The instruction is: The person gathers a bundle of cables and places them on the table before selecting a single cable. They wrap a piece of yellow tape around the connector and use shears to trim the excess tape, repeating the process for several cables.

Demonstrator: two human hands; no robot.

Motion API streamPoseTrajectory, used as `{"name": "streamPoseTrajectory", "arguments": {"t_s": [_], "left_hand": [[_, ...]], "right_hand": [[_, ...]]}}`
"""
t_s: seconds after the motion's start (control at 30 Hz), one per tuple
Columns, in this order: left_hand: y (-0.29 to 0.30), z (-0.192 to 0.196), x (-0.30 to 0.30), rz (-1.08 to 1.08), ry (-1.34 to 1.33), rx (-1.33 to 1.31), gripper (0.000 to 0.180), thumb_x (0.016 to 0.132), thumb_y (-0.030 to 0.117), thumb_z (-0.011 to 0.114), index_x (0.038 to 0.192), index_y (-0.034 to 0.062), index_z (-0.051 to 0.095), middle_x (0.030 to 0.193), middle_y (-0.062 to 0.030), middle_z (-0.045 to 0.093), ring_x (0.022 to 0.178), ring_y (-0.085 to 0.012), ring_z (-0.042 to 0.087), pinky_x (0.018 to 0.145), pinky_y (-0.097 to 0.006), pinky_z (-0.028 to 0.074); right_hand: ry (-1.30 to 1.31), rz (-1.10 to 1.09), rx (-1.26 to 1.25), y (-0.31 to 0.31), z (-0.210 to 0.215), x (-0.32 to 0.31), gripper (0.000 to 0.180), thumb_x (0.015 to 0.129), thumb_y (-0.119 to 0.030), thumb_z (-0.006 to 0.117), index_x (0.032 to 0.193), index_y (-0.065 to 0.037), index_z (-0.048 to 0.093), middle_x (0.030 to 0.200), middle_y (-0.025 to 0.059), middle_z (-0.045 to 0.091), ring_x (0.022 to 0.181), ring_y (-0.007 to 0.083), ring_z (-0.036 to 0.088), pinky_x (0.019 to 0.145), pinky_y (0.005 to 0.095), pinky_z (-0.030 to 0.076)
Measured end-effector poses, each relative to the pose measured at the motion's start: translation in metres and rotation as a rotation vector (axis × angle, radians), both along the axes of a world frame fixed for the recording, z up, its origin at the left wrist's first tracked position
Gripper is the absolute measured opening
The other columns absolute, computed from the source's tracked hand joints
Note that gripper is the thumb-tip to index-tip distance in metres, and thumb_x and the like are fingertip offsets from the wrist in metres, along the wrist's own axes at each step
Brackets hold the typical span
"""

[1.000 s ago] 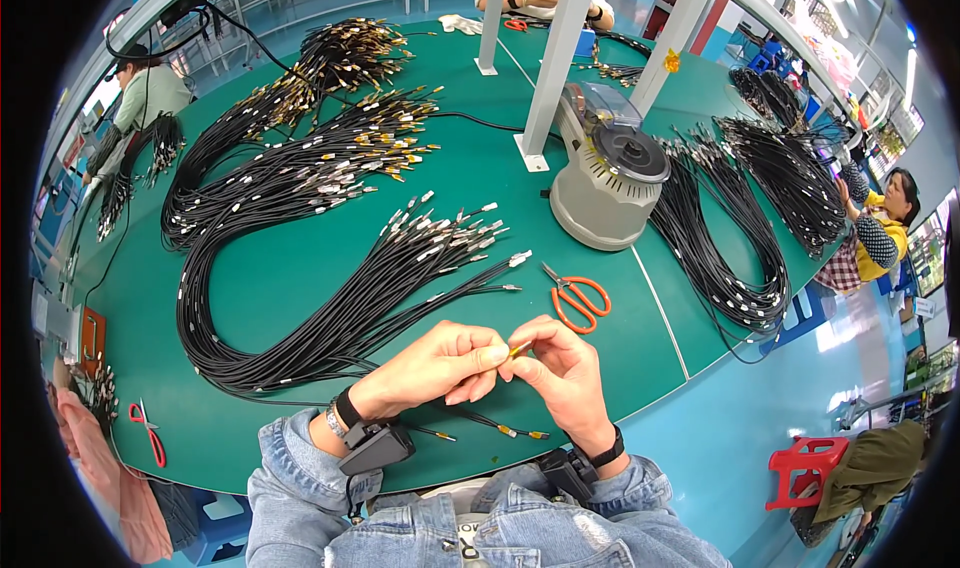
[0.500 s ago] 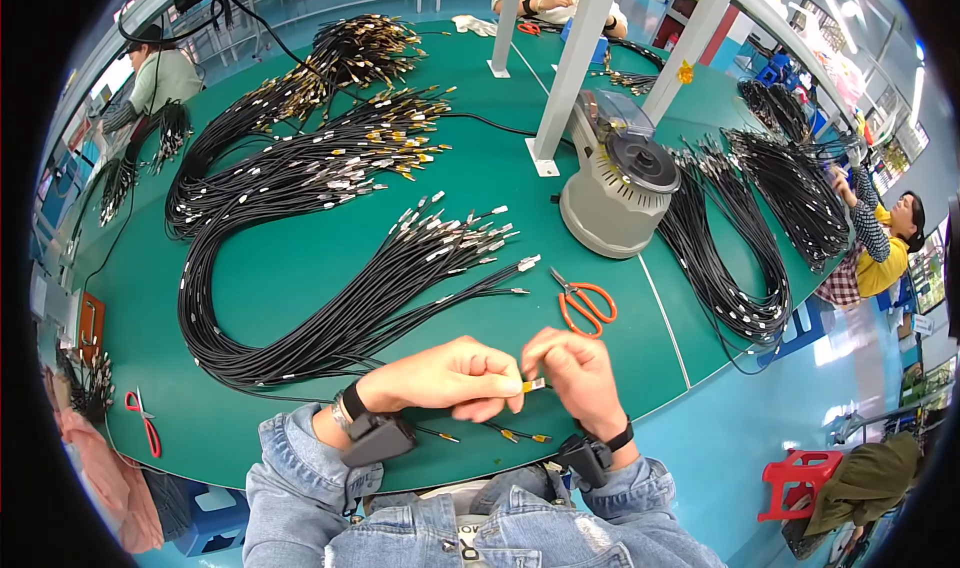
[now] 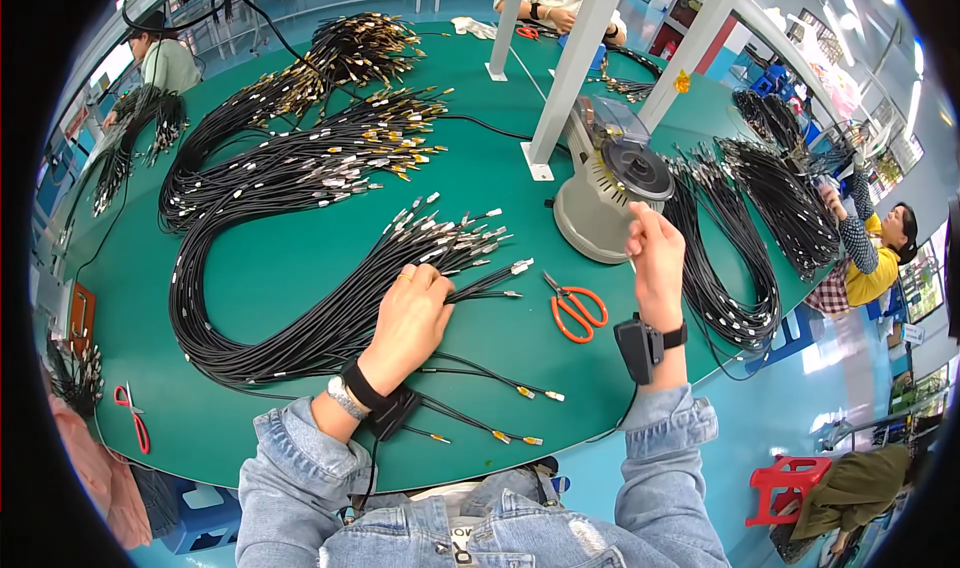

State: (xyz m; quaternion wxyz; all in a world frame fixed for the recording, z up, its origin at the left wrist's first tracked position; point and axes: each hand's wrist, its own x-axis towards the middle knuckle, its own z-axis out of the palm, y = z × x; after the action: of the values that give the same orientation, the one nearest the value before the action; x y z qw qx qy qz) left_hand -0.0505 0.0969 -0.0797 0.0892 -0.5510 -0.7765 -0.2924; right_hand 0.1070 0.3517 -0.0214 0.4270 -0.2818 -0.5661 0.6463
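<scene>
Several loose cable ends [image 3: 501,436]: lay nearest, toward the green table's [image 3: 595,388] front edge.
Left hand [image 3: 408,313]: lay over the black cable bundle's [image 3: 330,318] near side, fingers part-curled; whether they held anything could not be told.
Bundle axis: slanted away, lower left to upper right, tips beyond that nearer hand.
Right hand [image 3: 655,253]: was raised by the grey machine [image 3: 590,223], fingers half closed, any hold unclear.
</scene>
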Motion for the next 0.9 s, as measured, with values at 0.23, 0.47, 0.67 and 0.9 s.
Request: {"name": "streamPoseTrajectory", "arguments": {"t_s": [0.23, 0.47, 0.67, 0.9], "left_hand": [[0.0, -0.008, -0.004, 0.017, 0.011, -0.057, 0.017, 0.071, 0.006, 0.067, 0.085, 0.0052, 0.058, 0.08, -0.0076, 0.053, 0.079, -0.0262, 0.053, 0.068, -0.036, 0.046], [0.001, -0.004, -0.002, 0.021, 0.038, -0.07, 0.016, 0.071, 0.006, 0.067, 0.085, 0.0057, 0.058, 0.079, -0.0069, 0.053, 0.079, -0.0259, 0.054, 0.066, -0.036, 0.047], [-0.007, -0.002, -0.008, 0.049, -0.097, -0.092, 0.014, 0.07, 0.008, 0.067, 0.08, 0.0052, 0.058, 0.077, -0.0086, 0.055, 0.079, -0.027, 0.056, 0.067, -0.038, 0.048], [-0.018, -0.006, -0.017, 0.005, -0.169, -0.068, 0.013, 0.072, 0.008, 0.068, 0.08, 0.0032, 0.059, 0.077, -0.0085, 0.058, 0.078, -0.0272, 0.056, 0.069, -0.038, 0.046]], "right_hand": [[0.064, 0.061, -0.224, 0.004, -0.002, -0.027, 0.018, 0.089, -0.019, 0.059, 0.091, -0.001, 0.06, 0.06, -0.0043, 0.046, 0.045, 0.0041, 0.031, 0.048, 0.0207, 0.027], [0.372, 0.241, -0.525, 0.013, -0.005, -0.031, 0.013, 0.089, -0.016, 0.058, 0.084, -0.005, 0.057, 0.058, -0.0055, 0.042, 0.044, 0.0041, 0.029, 0.048, 0.0217, 0.027], [0.619, 0.428, -0.541, -0.022, 0.01, -0.021, 0.008, 0.091, -0.012, 0.053, 0.087, -0.006, 0.055, 0.056, -0.0047, 0.035, 0.046, 0.0048, 0.03, 0.049, 0.0226, 0.026], [0.374, 0.695, -0.447, -0.085, -0.003, -0.003, 0.009, 0.09, -0.01, 0.053, 0.082, -0.004, 0.053, 0.064, -0.0014, 0.042, 0.057, 0.0081, 0.037, 0.055, 0.0232, 0.031]]}}
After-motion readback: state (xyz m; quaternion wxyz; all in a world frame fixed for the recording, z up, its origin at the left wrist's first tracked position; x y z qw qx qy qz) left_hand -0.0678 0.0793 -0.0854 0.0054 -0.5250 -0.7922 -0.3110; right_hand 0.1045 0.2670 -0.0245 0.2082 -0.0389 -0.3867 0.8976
